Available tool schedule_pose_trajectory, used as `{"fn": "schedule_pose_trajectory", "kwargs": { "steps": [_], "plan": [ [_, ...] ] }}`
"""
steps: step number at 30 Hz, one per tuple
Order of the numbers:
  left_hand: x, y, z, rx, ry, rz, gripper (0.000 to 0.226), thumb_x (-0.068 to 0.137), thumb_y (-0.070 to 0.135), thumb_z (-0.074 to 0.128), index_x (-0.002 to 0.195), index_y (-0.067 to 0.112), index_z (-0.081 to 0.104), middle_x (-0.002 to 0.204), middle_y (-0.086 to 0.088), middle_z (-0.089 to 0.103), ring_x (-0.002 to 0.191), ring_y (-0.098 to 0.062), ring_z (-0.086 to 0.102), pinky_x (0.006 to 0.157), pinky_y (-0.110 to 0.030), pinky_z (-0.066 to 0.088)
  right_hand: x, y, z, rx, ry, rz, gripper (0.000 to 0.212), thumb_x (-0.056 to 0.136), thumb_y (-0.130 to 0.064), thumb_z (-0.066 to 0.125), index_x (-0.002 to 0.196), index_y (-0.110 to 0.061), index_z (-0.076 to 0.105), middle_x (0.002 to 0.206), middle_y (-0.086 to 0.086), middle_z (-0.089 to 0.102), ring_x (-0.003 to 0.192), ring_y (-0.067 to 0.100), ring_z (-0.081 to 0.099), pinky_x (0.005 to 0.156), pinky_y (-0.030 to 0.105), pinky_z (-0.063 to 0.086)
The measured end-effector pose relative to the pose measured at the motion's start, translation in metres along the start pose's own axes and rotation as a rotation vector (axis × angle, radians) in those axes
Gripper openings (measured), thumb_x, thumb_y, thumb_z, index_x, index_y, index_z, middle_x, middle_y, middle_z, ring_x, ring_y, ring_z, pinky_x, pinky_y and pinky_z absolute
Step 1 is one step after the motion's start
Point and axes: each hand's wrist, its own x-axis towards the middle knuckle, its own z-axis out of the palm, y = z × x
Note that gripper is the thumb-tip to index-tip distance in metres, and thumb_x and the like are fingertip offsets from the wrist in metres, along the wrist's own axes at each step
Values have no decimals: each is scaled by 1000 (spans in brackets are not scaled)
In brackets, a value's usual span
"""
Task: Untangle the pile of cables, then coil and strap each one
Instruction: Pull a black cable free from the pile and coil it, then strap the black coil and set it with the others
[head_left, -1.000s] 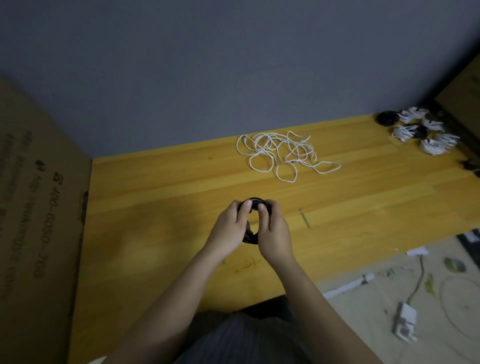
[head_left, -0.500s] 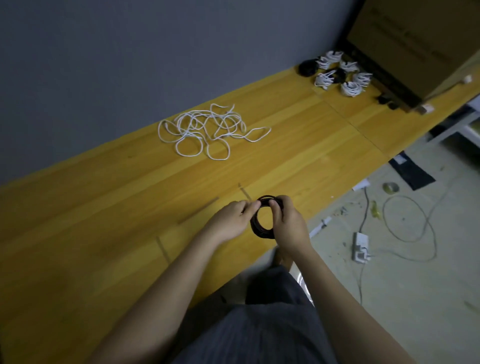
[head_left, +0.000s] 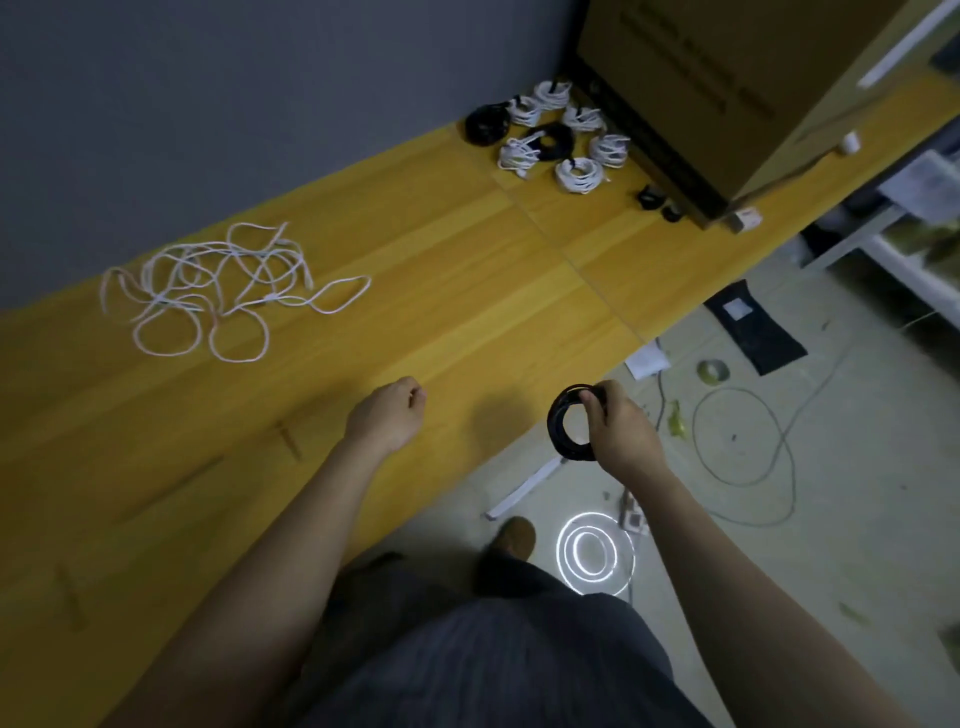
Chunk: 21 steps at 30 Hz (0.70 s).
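My right hand (head_left: 618, 431) grips a black coiled cable (head_left: 558, 431) at its right side and holds it in the air past the front edge of the wooden table (head_left: 467, 291). My left hand (head_left: 387, 415) hovers over the table with fingers curled and nothing in it. A loose tangle of white cable (head_left: 218, 291) lies at the back left of the table. Several coiled white and black cables (head_left: 550, 137) sit in a group at the back right.
A big cardboard box (head_left: 717, 88) stands on the table's right end, with two small black items (head_left: 657, 200) at its foot. On the floor to the right lie a grey cable loop (head_left: 743, 436), a power strip, a tape roll and scraps.
My left hand has let go of the black coil and drawn away to the left. My right hand has carried the coil to the right, past the table edge. The view has turned right.
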Motion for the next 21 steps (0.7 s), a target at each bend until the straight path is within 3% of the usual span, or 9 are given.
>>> {"fn": "schedule_pose_trajectory", "kwargs": {
  "steps": [5, 13, 17, 21],
  "plan": [
    [24, 73, 18, -9, -33, 22, 33, 105, 30, 29, 117, 12, 53, 96, -11, 64, 66, -29, 52, 57, -36, 37, 58, 55, -57, -43, -41, 32, 32, 102, -36, 36, 109, -8, 50, 80, 2, 51, 67, 23, 47, 53, 34, 29],
    [102, 136, 19, -16, 17, -26, 30, 105, 31, 31, 120, 16, 52, 77, -7, 58, 51, -23, 40, 49, -32, 30, 152, 100, -109, -42, -73, 38, 34, 102, -36, 35, 111, -7, 50, 83, 6, 57, 67, 23, 50, 51, 32, 29],
    [166, 192, 18, -41, 68, -22, 29, 105, 30, 31, 117, 15, 52, 86, -9, 62, 63, -31, 55, 53, -37, 38, 221, 122, -141, -95, -83, 15, 37, 102, -39, 34, 114, -8, 48, 91, 9, 58, 71, 24, 48, 51, 33, 30],
    [232, 272, 17, -52, 104, 27, 28, 104, 28, 32, 113, 13, 54, 84, -7, 59, 67, -28, 51, 55, -33, 38, 288, 139, -178, -118, -82, 0, 36, 101, -39, 34, 113, -8, 48, 98, 14, 61, 74, 27, 51, 58, 36, 38]
  ]
}}
